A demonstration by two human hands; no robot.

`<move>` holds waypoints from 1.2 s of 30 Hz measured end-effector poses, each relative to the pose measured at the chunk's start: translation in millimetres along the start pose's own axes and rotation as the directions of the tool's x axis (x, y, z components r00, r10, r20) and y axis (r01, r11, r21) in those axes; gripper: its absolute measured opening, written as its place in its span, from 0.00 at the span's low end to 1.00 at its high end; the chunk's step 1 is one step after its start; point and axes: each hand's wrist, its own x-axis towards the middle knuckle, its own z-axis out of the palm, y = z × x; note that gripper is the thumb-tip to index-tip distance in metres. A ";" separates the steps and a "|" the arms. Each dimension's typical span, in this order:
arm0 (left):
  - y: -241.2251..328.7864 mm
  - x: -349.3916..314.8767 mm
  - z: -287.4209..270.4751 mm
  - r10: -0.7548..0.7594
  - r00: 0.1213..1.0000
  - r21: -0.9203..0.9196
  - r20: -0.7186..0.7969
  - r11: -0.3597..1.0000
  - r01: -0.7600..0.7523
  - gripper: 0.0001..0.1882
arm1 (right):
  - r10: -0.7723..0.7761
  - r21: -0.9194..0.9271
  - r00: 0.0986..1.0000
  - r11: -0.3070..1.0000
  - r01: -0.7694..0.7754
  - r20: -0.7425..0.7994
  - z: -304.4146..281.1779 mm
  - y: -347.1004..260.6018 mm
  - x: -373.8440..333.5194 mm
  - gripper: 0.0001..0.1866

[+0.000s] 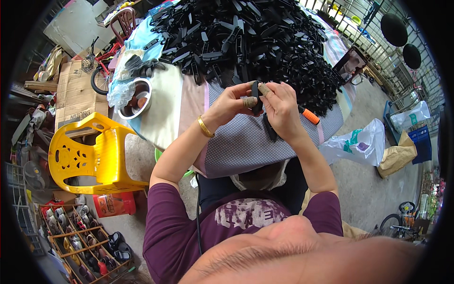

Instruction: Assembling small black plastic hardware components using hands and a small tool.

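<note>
Closest in, your purple shirt (175, 222) sits below the edge of the tabletop (236, 149), whose cloth covering runs in dotted grey, pink, cream and blue bands. Above it, your left hand (231, 102), with a gold bangle (205, 127) at the wrist, is closed on a small black piece (255, 89). Your right hand (283, 111) meets it there, fingers bent narrow; you cannot tell whether they grip or only touch. A slim dark piece (270, 128) shows just under that hand, held or lying unclear.

Beside your right wrist lies an orange handle (309, 115). To your left stand a yellow chair (87, 154) and a red bucket (114, 204) on the concrete floor (369, 203), with a shoe rack (80, 241) farther out. A pale bowl (147, 105) and grey gloves (142, 67) rest on the tabletop's left side. Beyond your hands, a heap of black parts (246, 38) blocks the tabletop's far side. White plastic bags and a brown sack (398, 155) stand off to your right.
</note>
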 end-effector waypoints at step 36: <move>1.4 13.2 -16.0 0.563 0.820 0.995 0.101 -0.075 -0.071 0.11 | 0.417 0.028 0.855 0.894 -0.446 0.310 -56.5 24.8 -33.7 0.10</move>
